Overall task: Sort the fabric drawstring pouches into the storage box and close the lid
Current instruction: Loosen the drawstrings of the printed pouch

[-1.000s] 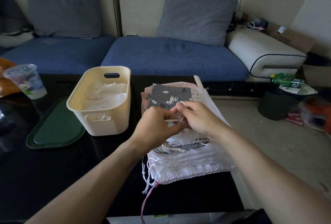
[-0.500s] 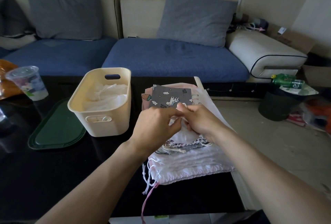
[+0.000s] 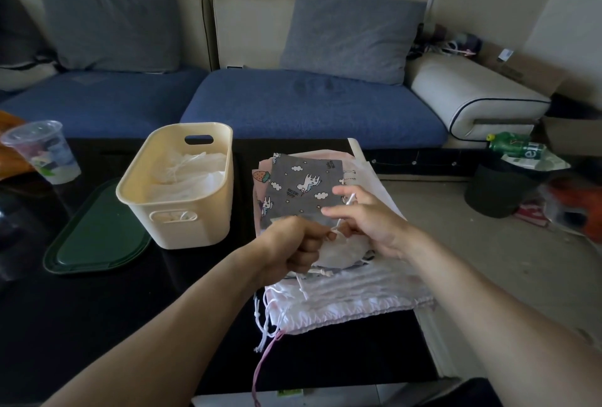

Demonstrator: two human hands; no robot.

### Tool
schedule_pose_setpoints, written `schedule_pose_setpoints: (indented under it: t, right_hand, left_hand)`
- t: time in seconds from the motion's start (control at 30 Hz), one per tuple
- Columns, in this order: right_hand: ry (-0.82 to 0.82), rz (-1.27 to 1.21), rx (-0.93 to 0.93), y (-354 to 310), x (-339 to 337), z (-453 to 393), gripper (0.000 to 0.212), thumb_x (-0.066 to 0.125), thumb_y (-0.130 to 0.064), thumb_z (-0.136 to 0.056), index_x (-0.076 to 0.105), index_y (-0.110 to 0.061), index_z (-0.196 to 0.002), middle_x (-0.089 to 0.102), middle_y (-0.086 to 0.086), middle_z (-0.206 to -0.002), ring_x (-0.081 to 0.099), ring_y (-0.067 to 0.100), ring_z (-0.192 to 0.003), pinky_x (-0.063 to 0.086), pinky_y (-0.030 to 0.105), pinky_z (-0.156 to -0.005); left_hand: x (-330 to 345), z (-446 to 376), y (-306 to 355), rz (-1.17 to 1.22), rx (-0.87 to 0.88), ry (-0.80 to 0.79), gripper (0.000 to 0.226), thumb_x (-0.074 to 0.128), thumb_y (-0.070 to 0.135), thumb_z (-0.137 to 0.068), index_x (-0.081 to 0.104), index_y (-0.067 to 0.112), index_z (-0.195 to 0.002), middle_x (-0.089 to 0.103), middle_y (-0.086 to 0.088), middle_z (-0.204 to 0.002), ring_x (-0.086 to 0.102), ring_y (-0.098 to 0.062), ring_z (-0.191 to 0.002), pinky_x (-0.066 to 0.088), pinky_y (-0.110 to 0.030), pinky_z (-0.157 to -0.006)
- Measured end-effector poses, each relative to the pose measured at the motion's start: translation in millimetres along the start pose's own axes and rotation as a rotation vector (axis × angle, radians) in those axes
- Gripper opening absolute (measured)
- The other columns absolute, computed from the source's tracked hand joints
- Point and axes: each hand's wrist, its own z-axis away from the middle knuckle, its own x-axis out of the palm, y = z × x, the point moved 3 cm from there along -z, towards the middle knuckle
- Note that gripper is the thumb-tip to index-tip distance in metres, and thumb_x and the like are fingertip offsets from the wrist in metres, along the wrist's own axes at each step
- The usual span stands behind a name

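Since half a second ago: both hands have drawn nearer along the pouch stack; right hand's fingers have spread, left has closed into a fist.

Head view. My left hand [image 3: 298, 245] is curled tight, pinching the gathered mouth of a small white pouch [image 3: 337, 252] and its white drawstring [image 3: 338, 227]. My right hand [image 3: 366, 219] has index and thumb stretched forward, lower fingers hooked on the same cord just beside the left knuckles. White pouch lies on top of the pile of pouches [image 3: 345, 296], near its middle. Grey unicorn-print pouch [image 3: 304, 183] lies flat at the far end of the pile, partly under my right fingers. Loose cords, white and one pink [image 3: 260, 370], trail off the pile's near left corner over the black table [image 3: 130, 325].

Cream storage box [image 3: 182, 221] stands just left of the pile, lid off, pale pouches already inside. Green lid [image 3: 94, 237] lies flat on the table left of the box, its edge tucked under or against it; cannot tell which. Plastic cup [image 3: 40, 151] far left. Blue sofa [image 3: 309, 110] behind.
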Motion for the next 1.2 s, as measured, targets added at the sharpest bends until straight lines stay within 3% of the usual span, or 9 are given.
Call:
schedule_pose_setpoints:
  t: [0.1,0.17,0.3,0.37,0.53,0.7,0.83,0.97,1.2]
  right_hand:
    - [0.083,-0.117,-0.133,-4.2,-7.8,-4.2,0.083,0.079,-0.015,-0.077,0.034,-0.028,-0.146,0.066,0.005,-0.105,0.062,0.011,-0.065,0.048,0.028,-0.068]
    - [0.077,-0.089,-0.194,-5.9,-15.8,-4.5,0.092,0.082,-0.025,-0.071,0.033,-0.037,-0.148,0.066,0.002,-0.116,0.067,0.012,-0.076,0.049,0.031,-0.078]
    - [0.005,0.27,-0.341,-13.9,-23.4,6.3,0.037,0.078,-0.049,-0.071,0.07,-0.045,-0.107,0.053,-0.008,-0.132,0.057,0.008,-0.121,0.043,0.028,-0.101]
    - [-0.02,0.443,-0.451,-19.3,-21.0,10.2,0.031,0.081,-0.06,-0.067,0.077,-0.042,-0.092,0.057,-0.018,-0.127,0.045,0.003,-0.133,0.031,0.031,-0.112]
    - [-0.034,0.519,-0.568,-25.4,-9.3,15.8,0.025,0.089,-0.043,-0.062,0.079,-0.035,-0.083,0.067,-0.009,-0.092,0.064,0.005,-0.09,0.046,0.023,-0.088]
    - [0.061,0.612,-0.746,-32.4,-6.4,15.1,0.02,0.091,-0.028,-0.068,0.082,-0.022,-0.085,0.066,-0.011,-0.084,0.064,0.006,-0.082,0.044,0.013,-0.079]
    - [0.096,0.687,-0.898,-37.0,-1.6,15.3,0.024,0.092,-0.033,-0.065,0.082,-0.022,-0.084,0.061,-0.014,-0.082,0.063,0.009,-0.08,0.05,0.028,-0.079]
    - [0.046,0.651,-0.807,-32.6,0.3,13.2,0.018,0.093,-0.022,-0.067,0.082,-0.023,-0.081,0.065,-0.008,-0.077,0.061,0.012,-0.07,0.048,0.021,-0.063]
    - [-0.076,0.681,-0.528,-26.4,-4.6,15.4,0.022,0.077,-0.031,-0.087,0.07,-0.024,-0.067,0.064,-0.011,-0.089,0.06,-0.002,-0.086,0.039,0.012,-0.079]
  left_hand:
    - [-1.1,-1.1,3.3,0.1,-0.015,-0.052,0.029,0.038,0.012,-0.099,0.051,0.014,-0.074,0.015,0.007,-0.049,0.01,-0.008,-0.041,0.005,-0.025,-0.046]
    - [-3.2,-1.7,3.6,0.145,-0.006,-0.076,0.03,0.036,0.013,-0.1,0.049,0.016,-0.073,0.016,0.008,-0.048,0.009,-0.008,-0.041,0.004,-0.025,-0.046]
    - [-6.5,-1.2,3.1,0.136,0.004,-0.027,0.029,0.04,0.015,-0.101,0.051,0.015,-0.074,0.016,0.007,-0.048,0.011,-0.007,-0.039,0.005,-0.024,-0.046]
    - [-9.6,-3.0,1.9,0.142,0.019,-0.014,0.03,0.042,0.015,-0.1,0.049,0.017,-0.07,0.016,0.006,-0.05,0.011,-0.008,-0.04,0.006,-0.024,-0.046]
    - [-14.1,-7.3,-1.1,0.14,0.026,-0.023,0.033,0.042,0.016,-0.102,0.04,0.021,-0.069,0.016,0.006,-0.05,0.01,-0.008,-0.041,0.006,-0.024,-0.045]
    - [-16.2,-7.9,0.4,0.141,0.06,-0.012,0.025,0.044,0.019,-0.102,0.046,0.018,-0.077,0.017,0.007,-0.049,0.012,-0.007,-0.039,0.009,-0.021,-0.041]
    - [-18.5,-5.9,2.2,0.081,0.07,0.004,0.027,0.046,0.02,-0.101,0.044,0.019,-0.074,0.017,0.006,-0.049,0.012,-0.008,-0.041,0.01,-0.021,-0.041]
    - [-19.1,-2.7,1.8,0.021,0.073,0.04,0.031,0.055,0.023,-0.098,0.046,0.02,-0.068,0.017,0.005,-0.051,0.012,-0.009,-0.041,0.011,-0.02,-0.041]
    - [-20.6,-0.2,6.4,-0.102,0.187,0.129,0.026,0.052,0.014,-0.101,0.055,0.004,-0.077,0.028,0.005,-0.045,0.02,-0.008,-0.037,0.016,-0.017,-0.037]
